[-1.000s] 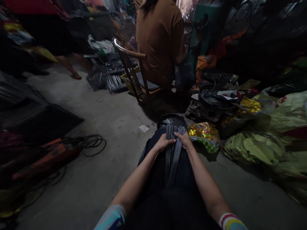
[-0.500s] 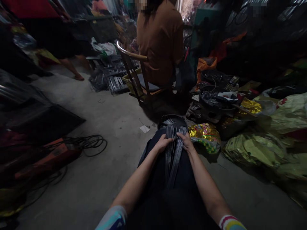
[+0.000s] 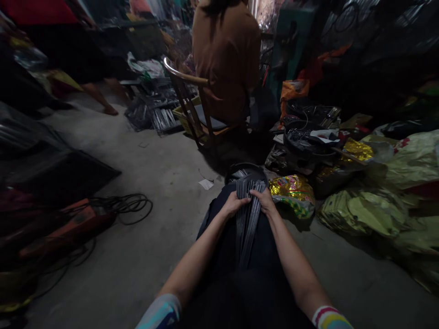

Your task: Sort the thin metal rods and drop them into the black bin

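A bundle of thin grey metal rods [image 3: 244, 228] lies along my lap on dark trousers [image 3: 216, 224]. My left hand [image 3: 235, 203] is closed around the left part of the bundle, thumb on top. Around the right part, my right hand [image 3: 265, 201] is closed in the same way, its thumb pointing inward. The two parts meet near the top and spread slightly apart lower down, with a narrow dark gap between. Just beyond my knees stands a round dark bucket [image 3: 236, 168] holding more rods. My fingers under the bundle are hidden.
A person in a brown top [image 3: 224, 59] sits ahead on a wooden chair [image 3: 187, 80], back turned. At right lie a gold packet [image 3: 291, 187], a black basin [image 3: 308, 151] and yellowish sacks [image 3: 363, 214]. Coiled black cable [image 3: 133, 208] and an orange-red object [image 3: 75, 217] are at left.
My two hands have come slightly closer together, and the upper gap between the two parts of the bundle has narrowed. The view has shifted slightly.
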Tool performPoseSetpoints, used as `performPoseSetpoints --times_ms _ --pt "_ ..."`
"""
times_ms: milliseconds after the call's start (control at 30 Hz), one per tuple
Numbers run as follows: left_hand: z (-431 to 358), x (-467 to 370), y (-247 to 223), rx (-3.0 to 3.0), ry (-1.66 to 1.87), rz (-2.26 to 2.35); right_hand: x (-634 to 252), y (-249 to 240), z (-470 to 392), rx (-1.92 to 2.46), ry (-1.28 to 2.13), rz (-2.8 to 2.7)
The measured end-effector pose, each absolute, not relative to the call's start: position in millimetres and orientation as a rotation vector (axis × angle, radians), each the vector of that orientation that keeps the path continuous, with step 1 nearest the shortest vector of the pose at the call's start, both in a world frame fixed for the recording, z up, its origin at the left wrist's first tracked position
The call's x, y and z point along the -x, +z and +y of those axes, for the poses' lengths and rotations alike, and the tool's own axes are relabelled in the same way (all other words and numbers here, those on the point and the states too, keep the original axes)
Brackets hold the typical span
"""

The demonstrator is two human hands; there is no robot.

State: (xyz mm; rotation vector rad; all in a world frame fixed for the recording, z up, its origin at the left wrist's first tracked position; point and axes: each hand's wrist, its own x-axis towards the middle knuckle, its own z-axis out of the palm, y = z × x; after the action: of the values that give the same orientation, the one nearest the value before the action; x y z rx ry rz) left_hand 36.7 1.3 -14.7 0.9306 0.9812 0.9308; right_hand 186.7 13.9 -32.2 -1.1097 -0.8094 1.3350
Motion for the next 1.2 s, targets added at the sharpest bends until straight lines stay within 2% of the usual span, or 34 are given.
performPoseSetpoints --times_ms 333,833,1200 --pt "0 -29 -17 -0.772 0.909 0.968 -189 -37 12 1.131 1.394 -0.662" --pt "2 -30 -20 -0.877 0.926 0.898 -186 -29 10 1.080 1.397 -0.739" --pt "1 -30 -21 -0.881 0.896 0.921 -181 -32 13 1.143 1.278 -0.804"
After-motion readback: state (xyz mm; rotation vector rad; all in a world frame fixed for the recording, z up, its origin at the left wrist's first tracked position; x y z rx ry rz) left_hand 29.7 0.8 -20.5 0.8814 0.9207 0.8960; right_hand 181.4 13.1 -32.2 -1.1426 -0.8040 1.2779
